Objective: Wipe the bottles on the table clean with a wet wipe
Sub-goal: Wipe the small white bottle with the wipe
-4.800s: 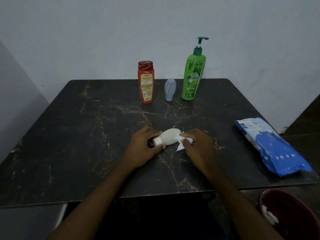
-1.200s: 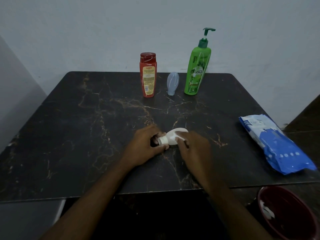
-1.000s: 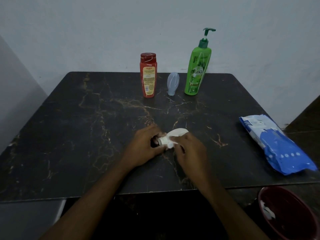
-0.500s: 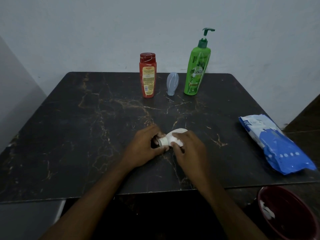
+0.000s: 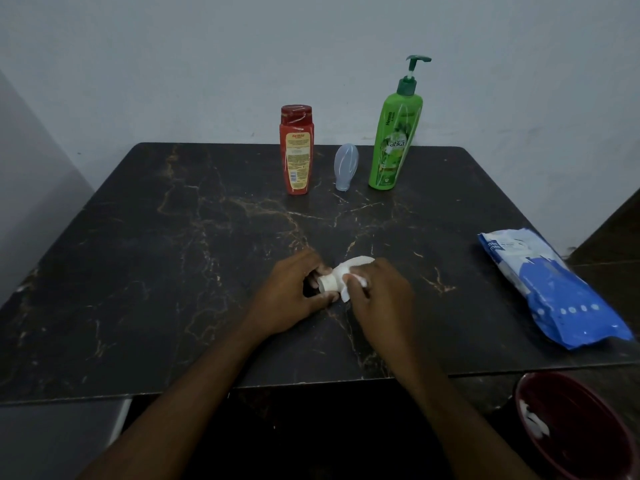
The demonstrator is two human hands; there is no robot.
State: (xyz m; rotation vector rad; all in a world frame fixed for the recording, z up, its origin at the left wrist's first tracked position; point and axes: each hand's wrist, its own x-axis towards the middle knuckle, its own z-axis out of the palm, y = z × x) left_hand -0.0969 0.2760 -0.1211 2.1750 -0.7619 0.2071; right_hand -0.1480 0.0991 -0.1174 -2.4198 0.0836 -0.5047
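Note:
A small white bottle (image 5: pixel 337 277) lies on its side on the dark marble table (image 5: pixel 173 271), near the middle. My left hand (image 5: pixel 294 294) grips its cap end. My right hand (image 5: pixel 379 292) presses a white wet wipe (image 5: pixel 346 296) against the bottle's body, covering much of it. At the back of the table stand a red bottle (image 5: pixel 295 150), a small translucent blue bottle (image 5: pixel 345 171) upside down on its cap, and a tall green pump bottle (image 5: pixel 394 133).
A blue-and-white pack of wet wipes (image 5: pixel 550 289) lies at the table's right edge. A dark red bin (image 5: pixel 578 434) holding a crumpled white wipe sits on the floor at lower right. A pale wall runs behind the table.
My right hand has slid the wipe leftward along the white bottle, from its rounded end toward the cap. My left hand has kept its grip.

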